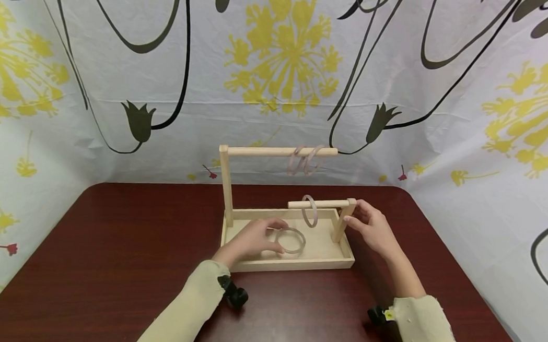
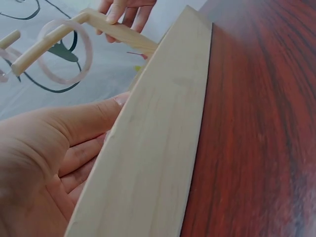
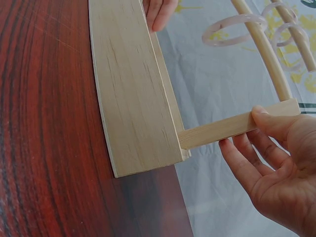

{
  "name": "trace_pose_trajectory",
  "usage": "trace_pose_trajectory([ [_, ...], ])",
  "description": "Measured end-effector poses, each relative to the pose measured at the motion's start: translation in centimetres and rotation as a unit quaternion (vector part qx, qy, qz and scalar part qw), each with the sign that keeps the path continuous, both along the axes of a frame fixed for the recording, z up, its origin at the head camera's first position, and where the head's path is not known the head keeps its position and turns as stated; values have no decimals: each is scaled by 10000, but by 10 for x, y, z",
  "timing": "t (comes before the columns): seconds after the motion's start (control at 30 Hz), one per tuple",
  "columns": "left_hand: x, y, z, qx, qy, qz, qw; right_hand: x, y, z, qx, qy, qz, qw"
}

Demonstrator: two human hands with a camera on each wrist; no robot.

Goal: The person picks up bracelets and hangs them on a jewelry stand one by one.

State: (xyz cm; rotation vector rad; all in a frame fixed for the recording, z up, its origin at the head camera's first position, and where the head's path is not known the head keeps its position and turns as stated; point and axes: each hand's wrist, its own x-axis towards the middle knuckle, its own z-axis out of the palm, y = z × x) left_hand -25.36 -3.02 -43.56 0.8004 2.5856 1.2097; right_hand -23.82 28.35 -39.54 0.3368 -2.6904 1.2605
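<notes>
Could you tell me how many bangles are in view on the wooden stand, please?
4: two bangles hang on the upper rod, one bangle on the lower rod, and one bangle lies in the tray at the left hand.

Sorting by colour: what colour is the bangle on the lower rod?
Pale translucent pink bangle; head view shows it best.
</notes>
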Motion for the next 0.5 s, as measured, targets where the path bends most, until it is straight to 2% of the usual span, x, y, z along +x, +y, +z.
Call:
trace_pose_trajectory([
  [0.17,1,-8,2,223,-173,137,9995,0,0,0,-43,-64,28,10000],
  [0.5,-2,-22,9,1168,-616,144,9911,0,0,1,4,-84,-18,10000],
])
